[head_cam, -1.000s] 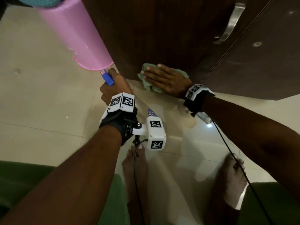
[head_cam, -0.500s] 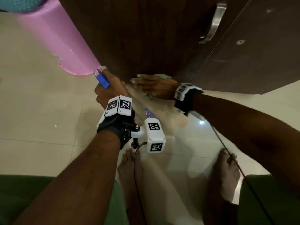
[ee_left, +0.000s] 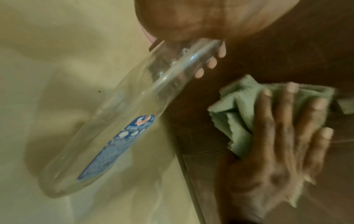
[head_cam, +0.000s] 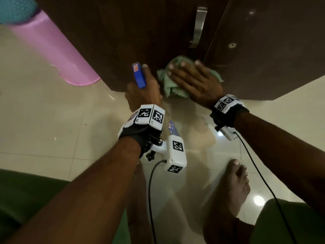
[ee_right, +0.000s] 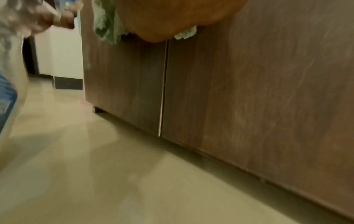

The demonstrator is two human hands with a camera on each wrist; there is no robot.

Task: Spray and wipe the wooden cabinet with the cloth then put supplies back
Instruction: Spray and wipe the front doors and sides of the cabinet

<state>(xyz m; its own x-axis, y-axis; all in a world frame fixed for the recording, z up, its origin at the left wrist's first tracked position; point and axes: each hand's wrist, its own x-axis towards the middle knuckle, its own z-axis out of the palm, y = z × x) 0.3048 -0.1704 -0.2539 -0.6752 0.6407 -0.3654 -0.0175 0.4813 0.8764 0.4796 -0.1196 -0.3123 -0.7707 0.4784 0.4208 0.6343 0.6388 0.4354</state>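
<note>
Cloth (head_cam: 173, 80) moved up door; wrist shows clear bottle (ee_left: 122, 121).

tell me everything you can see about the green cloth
The green cloth is pale green, soft and fuzzy-looking, bunched into loose folds with hemmed edges. The right hand presses it flat against the dark wooden cabinet door, low down near the floor, fingers spread straight across it. Cloth sticks out past the fingertips, on both sides of the hand and below the palm. It lies just right of the spray bottle held by the left hand.
</note>
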